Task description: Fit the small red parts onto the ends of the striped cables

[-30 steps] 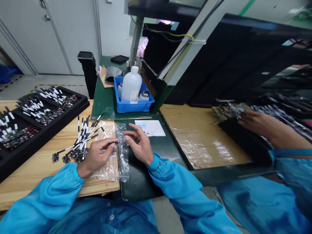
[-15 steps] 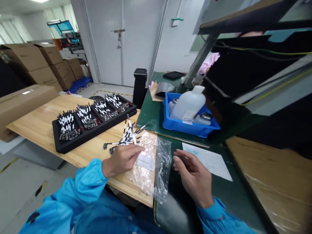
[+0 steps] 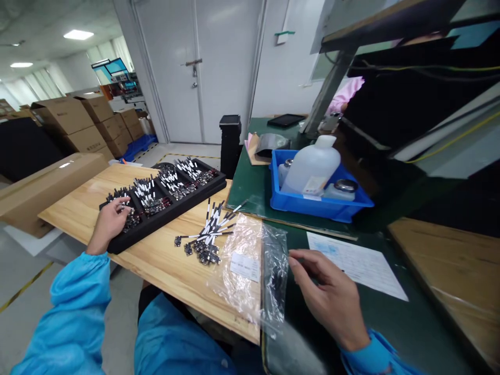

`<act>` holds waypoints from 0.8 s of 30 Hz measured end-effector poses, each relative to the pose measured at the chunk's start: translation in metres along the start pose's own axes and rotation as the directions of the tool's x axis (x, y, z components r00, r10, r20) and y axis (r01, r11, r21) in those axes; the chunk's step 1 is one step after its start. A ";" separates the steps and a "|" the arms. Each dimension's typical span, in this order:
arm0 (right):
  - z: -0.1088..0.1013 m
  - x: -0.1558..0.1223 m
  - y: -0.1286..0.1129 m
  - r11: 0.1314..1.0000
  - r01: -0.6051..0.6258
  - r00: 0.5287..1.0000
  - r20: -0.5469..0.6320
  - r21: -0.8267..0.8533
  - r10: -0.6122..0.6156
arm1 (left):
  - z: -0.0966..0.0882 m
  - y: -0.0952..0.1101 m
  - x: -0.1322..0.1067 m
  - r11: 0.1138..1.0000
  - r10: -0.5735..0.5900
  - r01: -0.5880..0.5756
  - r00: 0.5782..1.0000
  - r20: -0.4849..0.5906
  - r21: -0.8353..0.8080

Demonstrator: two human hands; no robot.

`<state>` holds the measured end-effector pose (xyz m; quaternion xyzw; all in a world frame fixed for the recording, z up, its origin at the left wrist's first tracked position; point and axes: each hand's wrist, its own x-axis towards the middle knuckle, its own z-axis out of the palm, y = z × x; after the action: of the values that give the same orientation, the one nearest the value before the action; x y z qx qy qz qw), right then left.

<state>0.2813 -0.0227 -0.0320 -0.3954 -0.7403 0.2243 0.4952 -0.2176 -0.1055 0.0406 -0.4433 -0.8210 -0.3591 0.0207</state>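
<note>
My left hand (image 3: 110, 225) is at the left end of a black tray (image 3: 166, 225), its fingers bent and closed over the nearest compartment. What they grip among the small circuit boards with black-and-white strips (image 3: 146, 195) is hidden. Similar boards fill the tray's other compartments. My right hand (image 3: 330, 291) hovers over the green mat with fingers curved, a gap behind thumb and forefinger, and nothing visible in it. Between the hands lies a loose pile of circuit boards with strips (image 3: 207, 237), beside a clear plastic bag (image 3: 240, 291) with a white label.
A blue bin (image 3: 320, 209) holds a white plastic bottle (image 3: 312, 164) and smaller jars. A printed sheet (image 3: 355, 265) lies right of the bag. A shelf post (image 3: 332, 91) rises behind the bin. Cardboard boxes (image 3: 78, 140) stand at left. A pink sleeve (image 3: 347, 96) shows behind the shelf.
My left hand has moved left from the loose pile to the tray's near-left compartment. My right hand stays beside the bag, its thumb and forefinger tips closer together. The view has shifted slightly.
</note>
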 end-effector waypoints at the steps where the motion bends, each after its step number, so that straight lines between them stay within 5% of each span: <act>1: 0.000 0.000 -0.001 1.000 0.003 1.000 0.004 -0.001 -0.003 | -0.001 -0.003 0.000 1.000 -0.012 0.012 1.000 -0.008 0.008; 6: 0.001 0.001 -0.003 1.000 0.004 1.000 0.003 0.012 -0.004 | -0.011 0.000 -0.008 0.982 -0.053 0.060 0.998 -0.040 0.182; 10: 0.001 0.001 -0.004 1.000 -0.006 1.000 -0.025 0.012 0.006 | -0.014 0.013 -0.020 0.901 0.115 -0.056 0.987 -0.111 0.430; 12: 0.001 0.001 -0.004 1.000 -0.012 0.999 -0.035 0.006 0.012 | -0.009 0.023 -0.029 0.909 0.224 -0.179 0.971 -0.078 0.377; 14: 0.000 0.001 -0.005 1.000 -0.013 0.999 -0.045 0.005 0.013 | 0.002 0.035 -0.039 0.928 0.296 -0.310 0.950 0.095 0.208; 15: 0.000 0.001 -0.005 1.000 -0.012 0.999 -0.048 0.007 0.012 | 0.009 0.042 -0.044 0.928 0.327 -0.358 0.916 0.232 0.108; 17: -0.001 0.001 -0.006 1.000 -0.005 0.998 -0.066 0.011 0.006 | 0.025 0.054 -0.052 0.911 0.377 -0.411 0.782 0.496 -0.046; 19: -0.003 0.003 -0.006 1.000 -0.004 0.995 -0.101 0.015 0.006 | 0.041 0.061 -0.056 0.889 0.402 -0.447 0.662 0.632 -0.097; 21: -0.007 0.004 -0.005 1.000 -0.018 0.987 -0.158 0.018 0.021 | 0.054 0.063 -0.057 0.873 0.408 -0.479 0.621 0.670 -0.088; 24: -0.017 0.009 -0.003 0.997 -0.080 0.958 -0.276 0.006 0.079 | 0.066 0.056 -0.054 0.872 0.383 -0.486 0.614 0.690 -0.052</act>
<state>0.2945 -0.0181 -0.0181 -0.4534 -0.6483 0.1849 0.5830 -0.1253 -0.0843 0.0047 -0.7262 -0.6606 -0.0968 -0.1638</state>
